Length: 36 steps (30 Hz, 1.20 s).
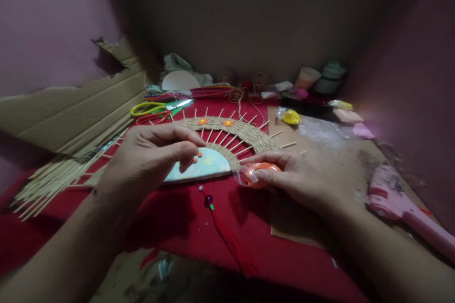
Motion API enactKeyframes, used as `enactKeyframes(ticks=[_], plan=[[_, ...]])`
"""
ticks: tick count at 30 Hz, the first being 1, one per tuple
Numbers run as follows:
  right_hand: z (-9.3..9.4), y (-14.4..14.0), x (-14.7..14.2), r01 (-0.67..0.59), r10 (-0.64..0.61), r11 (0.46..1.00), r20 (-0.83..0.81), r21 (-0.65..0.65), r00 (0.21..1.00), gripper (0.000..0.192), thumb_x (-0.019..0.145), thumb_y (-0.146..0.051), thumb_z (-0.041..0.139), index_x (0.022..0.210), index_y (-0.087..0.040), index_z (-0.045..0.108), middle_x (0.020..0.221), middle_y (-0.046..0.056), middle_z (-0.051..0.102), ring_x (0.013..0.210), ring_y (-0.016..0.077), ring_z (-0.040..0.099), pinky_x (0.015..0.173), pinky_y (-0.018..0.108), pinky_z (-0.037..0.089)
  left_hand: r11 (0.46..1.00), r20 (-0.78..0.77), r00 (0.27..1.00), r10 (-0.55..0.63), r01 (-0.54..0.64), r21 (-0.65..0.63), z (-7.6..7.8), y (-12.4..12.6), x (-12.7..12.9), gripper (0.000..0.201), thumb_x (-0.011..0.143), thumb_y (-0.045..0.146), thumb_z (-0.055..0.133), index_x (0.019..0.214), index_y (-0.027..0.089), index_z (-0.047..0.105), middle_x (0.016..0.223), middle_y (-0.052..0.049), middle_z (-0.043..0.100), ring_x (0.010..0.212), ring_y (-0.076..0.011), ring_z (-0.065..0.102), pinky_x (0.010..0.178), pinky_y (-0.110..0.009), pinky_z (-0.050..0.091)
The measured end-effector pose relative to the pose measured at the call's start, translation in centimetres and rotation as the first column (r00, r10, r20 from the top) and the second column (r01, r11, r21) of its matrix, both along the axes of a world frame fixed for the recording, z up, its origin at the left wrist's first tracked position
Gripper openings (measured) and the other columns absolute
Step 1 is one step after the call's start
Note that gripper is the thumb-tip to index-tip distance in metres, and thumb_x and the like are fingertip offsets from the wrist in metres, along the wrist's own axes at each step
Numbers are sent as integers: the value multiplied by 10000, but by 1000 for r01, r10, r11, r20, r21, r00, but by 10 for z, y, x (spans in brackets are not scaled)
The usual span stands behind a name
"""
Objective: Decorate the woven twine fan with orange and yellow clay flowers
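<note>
Fingertips of left hand (156,151) pinch a small orange clay bit just above the woven fan (227,139), while right hand (287,177) fingers clamp the orange clay packet (258,173) beside it, keeping supply close.

Yellow-handled scissors (147,109) lie far from a pink glue gun (398,203).

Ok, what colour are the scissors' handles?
Yellow-green, on the scissors; clearest in the head view.

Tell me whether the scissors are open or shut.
Shut, as far as shows: the scissors lie flat on the red cloth, handles together, blades as one strip.
</note>
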State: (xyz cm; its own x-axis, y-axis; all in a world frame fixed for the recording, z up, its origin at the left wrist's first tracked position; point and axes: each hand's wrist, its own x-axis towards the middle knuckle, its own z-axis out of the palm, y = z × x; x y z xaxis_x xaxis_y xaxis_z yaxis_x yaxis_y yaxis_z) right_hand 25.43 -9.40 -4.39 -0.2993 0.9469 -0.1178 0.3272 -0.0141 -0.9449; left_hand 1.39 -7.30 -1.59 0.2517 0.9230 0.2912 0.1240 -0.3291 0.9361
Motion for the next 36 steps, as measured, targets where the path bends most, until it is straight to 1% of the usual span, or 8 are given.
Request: enactKeyframes(ticks=[3,7,11,15,19,24,29,36], plan=[[0,0,0,1,-1,1000,-5,6,1000,228,728,-256,686,940,-183,730,841,17,719,737,132,611,630,224,451,995,-246,969,22,2,95,5,1,-3,109,806,194,630,845,224,727,618,11,635,574,-89,564,531,-214,447],[1,-1,1,6,-6,1000,27,26,1000,226,723,-269,691,929,-185,732,826,13,716,737,141,614,632,231,457,988,-341,940,24,31,153,4,2,-5,172,861,229,558,982,201,677,762,-9,691,677,-115,637,640,-238,502],[2,-1,0,14,-14,1000,46,15,999,226,727,-281,686,925,-182,732,821,13,716,729,140,611,626,229,459,964,-497,865,73,67,259,-1,5,-6,113,858,277,572,882,197,648,659,30,636,556,-82,564,555,-220,443],[3,-1,-1,3,-4,1000,32,21,999,238,722,-270,684,938,-180,731,829,20,717,737,143,615,639,235,463,899,-615,772,159,145,414,-4,12,-6,125,781,278,668,755,180,595,685,28,585,619,-92,512,581,-230,398],[6,-1,-2,16,-16,1000,41,3,999,236,695,-197,676,924,-183,736,816,19,717,749,152,623,648,245,471,864,-727,678,111,296,408,-7,21,-4,90,814,253,620,809,168,650,777,-19,565,706,-125,509,633,-256,399],[2,0,0,1,-1,1000,6,27,1000,232,713,-269,688,925,-189,735,825,21,715,751,156,622,660,260,470,823,-789,604,115,387,415,-18,27,-3,215,891,255,493,887,180,695,791,-54,538,729,-149,476,636,-273,388],[-2,0,1,-5,6,1000,-19,12,1000,245,716,-286,686,938,-190,726,840,18,715,740,156,617,647,263,465,766,-813,539,222,419,487,-31,28,-8,226,891,275,475,842,184,676,782,-60,537,740,-168,443,650,-307,369],[3,0,-1,16,-16,1000,-1,-11,1000,228,704,-250,696,916,-174,732,809,18,711,726,144,607,635,243,455,781,-835,496,238,413,468,-33,24,-10,236,902,287,475,905,163,675,833,-75,561,767,-166,474,674,-308,397]])
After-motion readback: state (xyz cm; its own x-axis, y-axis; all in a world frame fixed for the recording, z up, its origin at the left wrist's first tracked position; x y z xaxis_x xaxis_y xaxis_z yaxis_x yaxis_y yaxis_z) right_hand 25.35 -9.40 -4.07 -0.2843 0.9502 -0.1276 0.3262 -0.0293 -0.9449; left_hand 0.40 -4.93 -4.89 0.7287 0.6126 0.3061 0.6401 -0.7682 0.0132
